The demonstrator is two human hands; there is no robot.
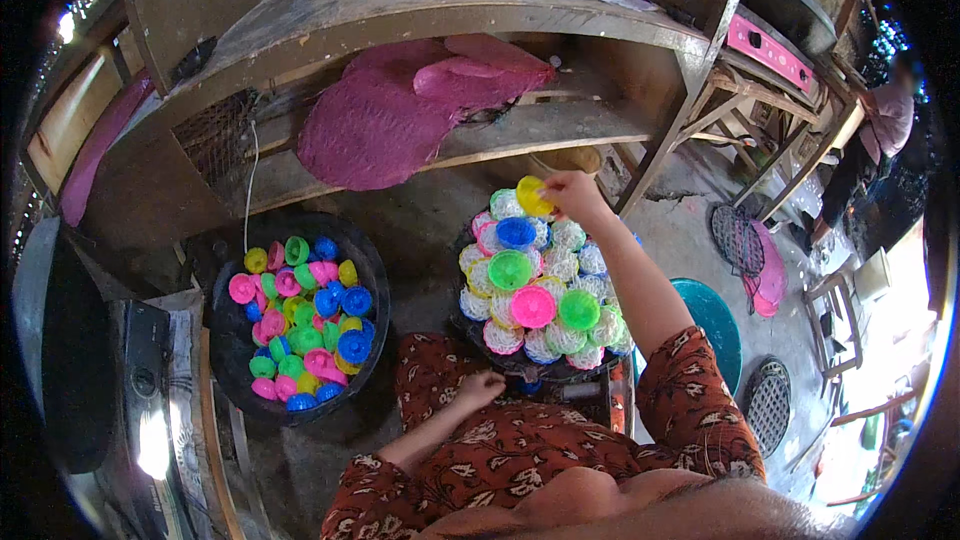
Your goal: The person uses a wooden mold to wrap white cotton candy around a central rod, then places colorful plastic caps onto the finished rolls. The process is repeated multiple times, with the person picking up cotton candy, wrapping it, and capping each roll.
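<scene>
My right hand (pixel 574 194) pinches a small yellow plastic cup (pixel 532 197) above the far edge of a piled-up heap. White, stringy noodle-like rounds (pixel 565 264) make up this heap, many of them set in coloured cups. On top of it lie a blue cup (pixel 516 232), green cups and a pink cup (pixel 533 307). My left hand (pixel 482 390) is closed low in front of the heap, near my lap; whatever its fingers may hold is hidden. To the left, a wide black basin (pixel 378 360) contains many loose pink, green, blue and yellow cups (pixel 303 338).
A wooden bench (pixel 640 32) with a lower shelf stands ahead, a purple-pink mesh bag (pixel 370 130) on it. At the right are a teal basin (pixel 722 325), a pink stove (pixel 765 52), a black grate (pixel 768 408) and a person (pixel 880 130) farther off. A metal box (pixel 148 380) sits far left.
</scene>
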